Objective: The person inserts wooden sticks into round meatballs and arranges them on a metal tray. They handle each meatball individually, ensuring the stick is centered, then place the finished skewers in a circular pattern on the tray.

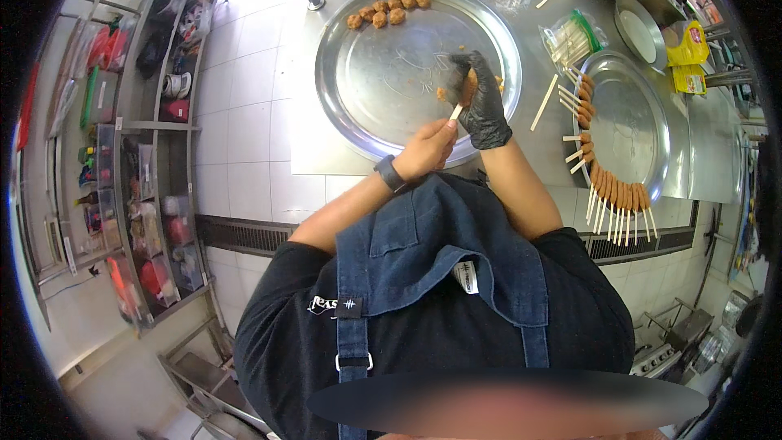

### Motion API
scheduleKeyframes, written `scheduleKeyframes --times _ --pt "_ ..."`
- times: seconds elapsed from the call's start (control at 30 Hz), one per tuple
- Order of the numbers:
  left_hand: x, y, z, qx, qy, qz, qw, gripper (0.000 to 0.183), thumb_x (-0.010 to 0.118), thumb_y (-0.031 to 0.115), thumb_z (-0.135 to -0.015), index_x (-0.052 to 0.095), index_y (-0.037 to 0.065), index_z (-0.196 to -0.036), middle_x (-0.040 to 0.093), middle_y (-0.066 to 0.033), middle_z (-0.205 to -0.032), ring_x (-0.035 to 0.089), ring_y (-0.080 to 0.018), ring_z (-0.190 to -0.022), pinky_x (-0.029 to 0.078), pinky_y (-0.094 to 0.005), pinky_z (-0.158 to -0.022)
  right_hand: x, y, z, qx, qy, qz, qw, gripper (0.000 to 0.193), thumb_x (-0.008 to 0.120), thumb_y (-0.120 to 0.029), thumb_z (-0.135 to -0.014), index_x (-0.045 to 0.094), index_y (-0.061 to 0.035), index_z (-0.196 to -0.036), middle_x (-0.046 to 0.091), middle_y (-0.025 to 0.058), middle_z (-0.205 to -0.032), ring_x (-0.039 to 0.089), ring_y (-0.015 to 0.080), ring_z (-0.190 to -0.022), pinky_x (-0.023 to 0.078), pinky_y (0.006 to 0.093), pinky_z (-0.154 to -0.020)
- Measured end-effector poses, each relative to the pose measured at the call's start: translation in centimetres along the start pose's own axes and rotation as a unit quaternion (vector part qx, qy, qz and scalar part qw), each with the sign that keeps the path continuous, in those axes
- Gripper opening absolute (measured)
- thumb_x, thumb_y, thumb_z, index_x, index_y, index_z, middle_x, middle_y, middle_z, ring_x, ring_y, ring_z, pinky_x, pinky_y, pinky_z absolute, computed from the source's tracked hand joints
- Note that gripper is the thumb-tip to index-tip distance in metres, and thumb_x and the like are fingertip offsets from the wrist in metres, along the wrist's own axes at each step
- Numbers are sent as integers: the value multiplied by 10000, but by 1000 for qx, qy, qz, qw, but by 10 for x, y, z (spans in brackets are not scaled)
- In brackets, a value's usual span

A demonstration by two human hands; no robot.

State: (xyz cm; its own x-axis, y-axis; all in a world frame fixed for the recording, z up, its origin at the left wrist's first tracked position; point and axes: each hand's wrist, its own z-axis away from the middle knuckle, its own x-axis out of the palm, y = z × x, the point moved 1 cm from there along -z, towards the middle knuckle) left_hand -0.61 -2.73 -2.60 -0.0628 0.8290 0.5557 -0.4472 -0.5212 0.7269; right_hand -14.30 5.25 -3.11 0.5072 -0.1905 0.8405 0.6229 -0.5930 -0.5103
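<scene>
Bare left hand [429, 145] is pinching the stick's end while the gloved right hand [481, 98] is clenching a meat piece on the skewer [464, 96] over the large round tray [358, 90]; pushing off-axis is risking splitting it.

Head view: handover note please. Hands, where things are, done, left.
Left hand, bare with a wristband, pinches the stick end of a skewer.
Right hand, in a black glove, grips the meat on that skewer, over the big round tray.
Done: finished skewers line the rim of the smaller tray on the right.
Left: loose meat pieces at the big tray's far edge; spare sticks in a bag.
</scene>
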Motion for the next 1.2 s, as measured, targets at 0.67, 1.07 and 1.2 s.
scheduleKeyframes --times 0.67,1.07,1.2 --pt "6 7 -10 241 220 -348 879 206 547 188 -937 552 -11 -884 512 -119 -673 489 -194 -631 398 -346 -584 23 -17 -5 -73 203 -4 976 827 353 -682 -876 472 28 -1282 639 218 -1048 633 323 -955 496 447 -882" --pt "4 -1 -15 265 160 -305 900 210 440 172 -993 580 28 -932 446 8 -605 375 -74 -551 317 -229 -512 32 -15 -3 -164 276 127 938 583 278 -506 -981 523 -31 -1212 641 137 -952 636 238 -822 535 352 -750" --pt "3 1 -10 188 85 -164 965 271 368 210 -1021 556 27 -954 397 56 -584 320 -44 -484 268 -210 -448 28 -17 -1 -147 216 310 914 346 458 -267 -974 529 -20 -1206 639 108 -922 647 182 -810 550 290 -695"
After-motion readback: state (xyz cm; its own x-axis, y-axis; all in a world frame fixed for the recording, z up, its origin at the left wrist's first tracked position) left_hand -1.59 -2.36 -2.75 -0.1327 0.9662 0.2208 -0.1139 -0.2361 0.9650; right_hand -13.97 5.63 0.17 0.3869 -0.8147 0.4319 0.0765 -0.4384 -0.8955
